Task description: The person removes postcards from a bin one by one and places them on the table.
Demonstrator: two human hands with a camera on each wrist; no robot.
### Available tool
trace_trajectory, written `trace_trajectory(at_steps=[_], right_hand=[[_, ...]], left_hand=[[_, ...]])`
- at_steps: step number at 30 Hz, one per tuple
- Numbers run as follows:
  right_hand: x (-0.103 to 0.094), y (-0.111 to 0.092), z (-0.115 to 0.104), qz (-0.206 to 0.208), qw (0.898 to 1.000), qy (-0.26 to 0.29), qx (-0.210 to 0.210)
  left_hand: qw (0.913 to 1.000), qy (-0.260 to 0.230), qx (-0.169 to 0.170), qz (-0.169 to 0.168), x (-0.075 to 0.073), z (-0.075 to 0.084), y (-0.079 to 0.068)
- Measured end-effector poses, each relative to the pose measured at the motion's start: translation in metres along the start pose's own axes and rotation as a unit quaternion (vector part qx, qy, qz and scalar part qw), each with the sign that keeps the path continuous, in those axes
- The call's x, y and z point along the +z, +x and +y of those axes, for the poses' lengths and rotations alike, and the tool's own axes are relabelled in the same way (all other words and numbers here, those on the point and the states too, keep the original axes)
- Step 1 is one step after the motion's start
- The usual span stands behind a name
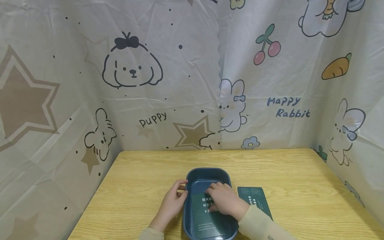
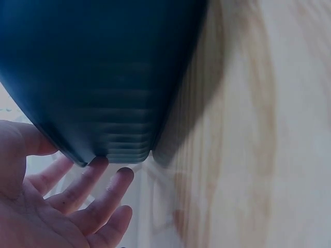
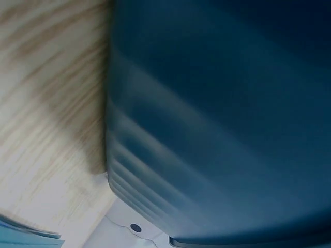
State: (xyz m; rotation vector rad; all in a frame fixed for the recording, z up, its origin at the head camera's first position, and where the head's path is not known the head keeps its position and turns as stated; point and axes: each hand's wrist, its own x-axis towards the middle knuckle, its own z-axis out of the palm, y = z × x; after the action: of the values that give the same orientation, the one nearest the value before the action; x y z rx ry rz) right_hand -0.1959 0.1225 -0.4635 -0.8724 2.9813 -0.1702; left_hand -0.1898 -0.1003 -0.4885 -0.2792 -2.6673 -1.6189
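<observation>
A dark blue rectangular tray (image 1: 208, 172) with rounded corners stands on the table. Inside it is a dark green card (image 1: 207, 218) with white Chinese print. My right hand (image 1: 225, 200) reaches over the tray's right side and holds the card near its upper part, fingers bent; part of the print is covered. At the tray's left side, my left hand (image 1: 172, 201) touches the rim with thumb and fingertips. The left wrist view has that hand (image 2: 62, 201) with loosely spread fingers against the tray's outer wall (image 2: 103, 77). Only the tray's wall (image 3: 207, 129) fills the right wrist view, without the hand.
More green printed cards (image 1: 253, 196) lie on the table to the right of the tray, partly behind my right forearm. The yellow wood-grain table (image 1: 144, 173) meets a cartoon-printed curtain (image 1: 180, 83) at the back and both sides.
</observation>
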Motion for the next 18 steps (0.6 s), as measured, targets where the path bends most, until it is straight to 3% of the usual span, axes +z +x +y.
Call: trace_trajectory(at_steps=[18], right_hand=[[0.0027, 0.0003, -0.0006, 0.008, 0.999, -0.031, -0.002]], left_hand=[[1.0000, 0.000, 0.003, 0.008, 0.0002, 0.0005, 0.0000]])
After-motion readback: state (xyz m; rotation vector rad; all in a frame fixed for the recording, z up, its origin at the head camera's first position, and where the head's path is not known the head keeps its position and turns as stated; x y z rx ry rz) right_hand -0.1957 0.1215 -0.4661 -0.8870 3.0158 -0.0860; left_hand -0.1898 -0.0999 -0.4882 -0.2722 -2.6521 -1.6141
